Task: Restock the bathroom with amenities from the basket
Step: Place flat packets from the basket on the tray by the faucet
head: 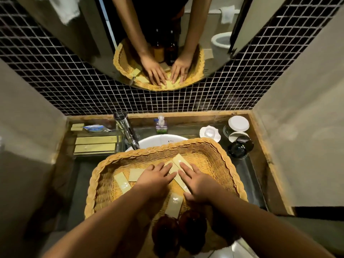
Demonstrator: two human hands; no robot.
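Your left hand (156, 175) and right hand (197, 180) lie flat, fingers straight, on the long pale packets (179, 162) in the wicker basket (229, 164), gripping nothing. The basket seems perched over the sink (160, 140), so leaning on it could tip it and topple the brown bottles (163, 233) at its near side. Reaching left to the tray (95, 144), mind the faucet (126, 129). Glassware (240, 148) crowds the right rim.

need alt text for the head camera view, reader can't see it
A person's left hand and right hand rest flat on pale yellow rectangular packets inside a woven tan wicker basket set over a white round sink. Two dark brown bottles stand at the basket's near end, and a round mirror on the black mosaic tile wall reflects the scene.
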